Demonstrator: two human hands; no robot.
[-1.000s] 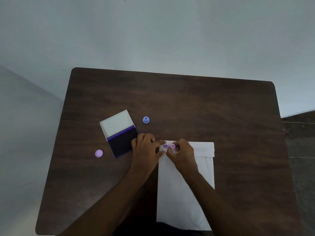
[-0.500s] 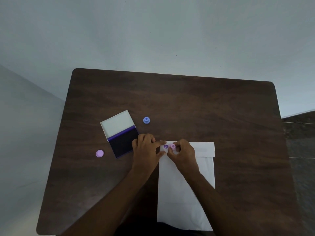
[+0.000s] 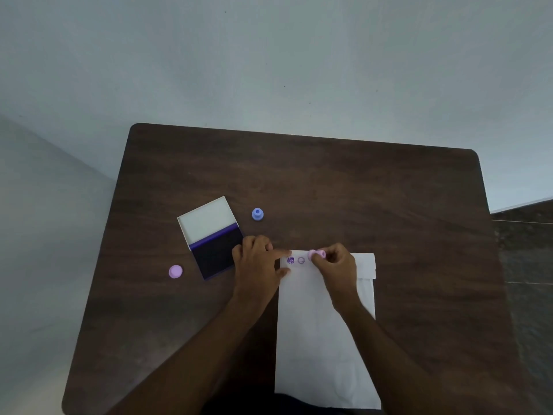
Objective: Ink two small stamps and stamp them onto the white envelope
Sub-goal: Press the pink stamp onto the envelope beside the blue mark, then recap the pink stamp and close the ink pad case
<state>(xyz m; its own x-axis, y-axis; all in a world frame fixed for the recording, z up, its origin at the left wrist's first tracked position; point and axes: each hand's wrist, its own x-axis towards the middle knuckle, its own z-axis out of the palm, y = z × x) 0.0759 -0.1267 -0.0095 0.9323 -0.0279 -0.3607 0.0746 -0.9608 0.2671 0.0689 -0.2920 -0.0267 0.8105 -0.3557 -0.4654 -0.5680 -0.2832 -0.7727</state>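
Nearest, white envelope (image 3: 326, 339) lies lengthwise at the bench (image 3: 389, 205) near edge, right of centre. Left hand (image 3: 257, 265) rests on its far left corner, forefinger straight, pressing the paper. Right hand (image 3: 336, 268) pinches pink stamp (image 3: 317, 254), tilted, off the paper. Two purple prints (image 3: 295, 260) sit side by side between the hands. Open ink pad (image 3: 211, 238) lies left; pink cap (image 3: 175, 271) nearer the left edge; blue stamp (image 3: 257, 214) upright beyond.
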